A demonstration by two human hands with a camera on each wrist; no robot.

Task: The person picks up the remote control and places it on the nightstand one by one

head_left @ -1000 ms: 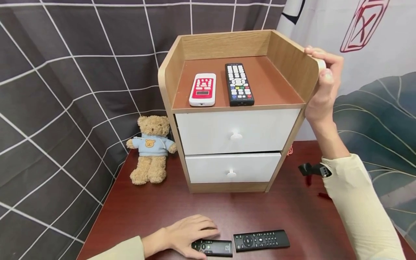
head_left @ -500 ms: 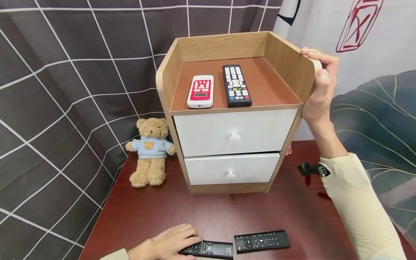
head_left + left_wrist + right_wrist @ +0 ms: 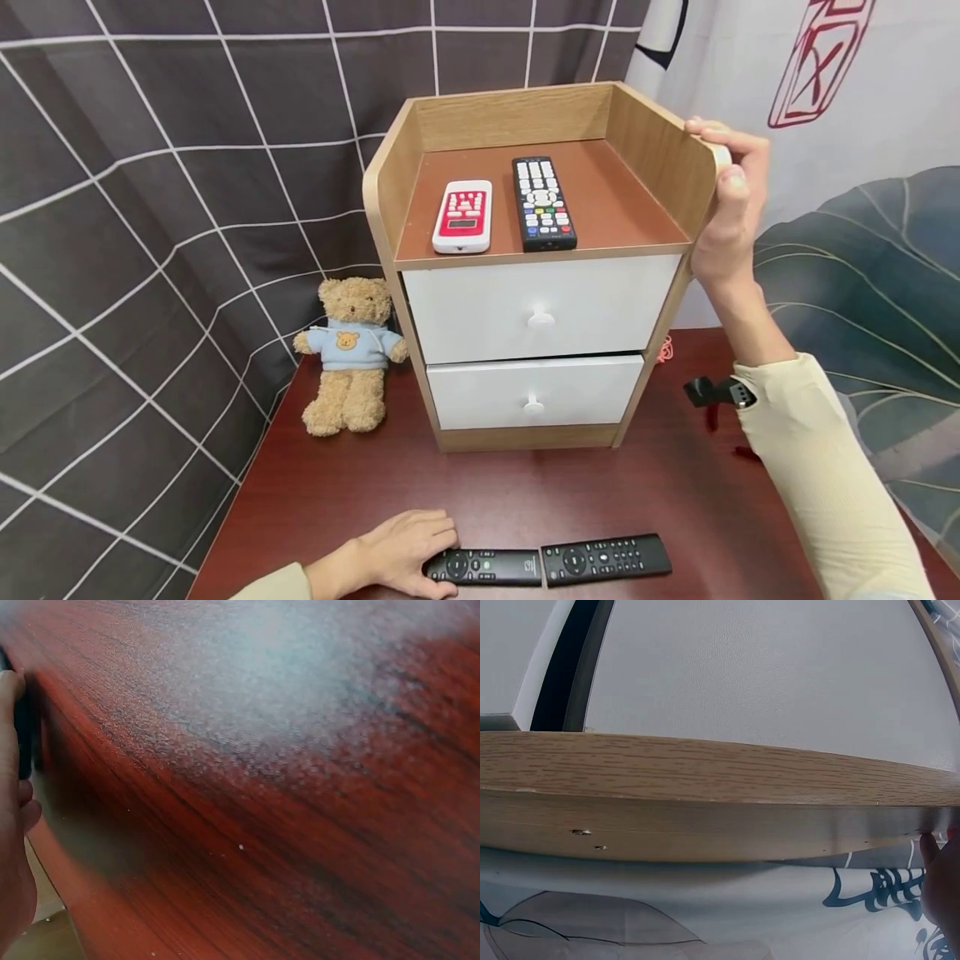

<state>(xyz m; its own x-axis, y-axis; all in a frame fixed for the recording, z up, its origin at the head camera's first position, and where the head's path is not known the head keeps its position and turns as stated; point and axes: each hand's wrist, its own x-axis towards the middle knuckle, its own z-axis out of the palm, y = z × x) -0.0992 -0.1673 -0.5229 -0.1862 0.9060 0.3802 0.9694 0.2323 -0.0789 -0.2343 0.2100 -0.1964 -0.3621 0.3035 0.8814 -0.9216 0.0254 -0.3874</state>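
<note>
On the tabletop my left hand (image 3: pixel 408 550) holds the left end of a black remote control (image 3: pixel 495 567), thumb on the near side and fingers on the far side. That remote's right end lies against or very close to a second black remote (image 3: pixel 606 558). At the left edge of the left wrist view, the hand (image 3: pixel 11 817) and the dark edge of the remote (image 3: pixel 25 731) show. My right hand (image 3: pixel 731 196) grips the upper right side panel of a small wooden drawer cabinet (image 3: pixel 660 158). In the right wrist view only part of that hand (image 3: pixel 941 881) shows.
The cabinet's top bears a white-and-red remote (image 3: pixel 462 218) and a black remote with white buttons (image 3: pixel 543 204). Below are two white drawers; the lower one (image 3: pixel 480 396) sits slightly uneven. A teddy bear (image 3: pixel 351 354) leans at the left. Curtains hang behind.
My left hand has slid left along the black remote, uncovering more of it. The remote's right end now sits closer to the second remote. My right hand keeps its hold on the cabinet.
</note>
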